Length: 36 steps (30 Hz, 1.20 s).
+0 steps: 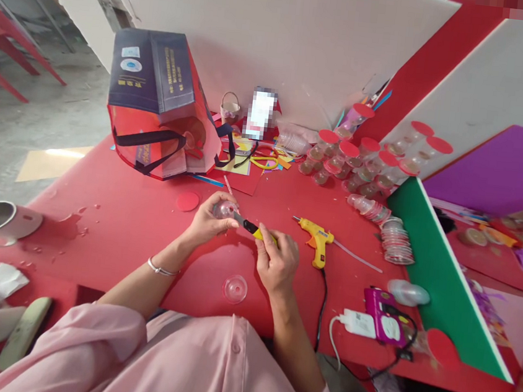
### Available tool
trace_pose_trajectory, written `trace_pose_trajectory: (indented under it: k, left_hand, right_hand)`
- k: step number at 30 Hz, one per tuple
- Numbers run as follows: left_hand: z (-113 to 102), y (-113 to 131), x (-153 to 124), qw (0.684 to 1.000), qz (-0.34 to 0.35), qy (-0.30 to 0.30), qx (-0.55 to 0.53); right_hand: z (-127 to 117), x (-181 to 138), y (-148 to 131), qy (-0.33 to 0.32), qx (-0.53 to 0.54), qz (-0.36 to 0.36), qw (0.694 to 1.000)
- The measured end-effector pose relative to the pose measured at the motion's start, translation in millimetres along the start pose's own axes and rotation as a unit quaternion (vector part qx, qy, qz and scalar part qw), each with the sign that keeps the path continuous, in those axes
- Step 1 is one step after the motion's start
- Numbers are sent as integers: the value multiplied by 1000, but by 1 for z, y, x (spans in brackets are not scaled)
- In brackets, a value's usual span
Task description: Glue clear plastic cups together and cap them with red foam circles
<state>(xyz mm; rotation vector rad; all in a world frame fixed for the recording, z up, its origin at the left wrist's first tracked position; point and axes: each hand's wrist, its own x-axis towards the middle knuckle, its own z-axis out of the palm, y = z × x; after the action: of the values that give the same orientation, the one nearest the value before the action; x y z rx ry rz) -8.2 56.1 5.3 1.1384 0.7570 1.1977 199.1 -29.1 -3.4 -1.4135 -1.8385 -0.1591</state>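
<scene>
My left hand (209, 220) is closed around a small clear plastic dome lid (225, 209) above the red table. In my right hand (278, 260) is a yellow and black utility knife (252, 227), its blade end against the dome beside my left thumb. A second clear lid (235, 289), round with a hole in its middle, lies on the table close to my body. Right of my right hand rests a yellow hot glue gun (317, 239) with a glue stick behind it. A red paper disc (188, 201) lies left of the dome.
A navy and red bag (159, 104) stands at the back left, near scissors (265, 158). Several red-topped clear cups (335, 157) cluster at the back right. Stacked lids (397, 241) and a purple power strip (384, 315) line the green divider (445, 271). A metal cup (4, 222) lies far left.
</scene>
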Motion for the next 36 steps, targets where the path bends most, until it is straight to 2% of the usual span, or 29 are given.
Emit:
trace_pose_trajectory:
  k: [10,16,27,36]
  left_hand:
    - [2,7,-4,999,-4,2,33]
    - [2,2,-2,1000,9,-1,-2]
    - [-1,5,-2,998,46,-9,36]
    - [5,4,-5,999,20,13,22]
  right_hand:
    - [-1,0,1,9,-17,-8,1000]
    - [-1,0,2,6,19,-12,1000]
    - [-2,1,0,9,-4,-10,1000]
    - [-1,0,0,30,-48,-25,998]
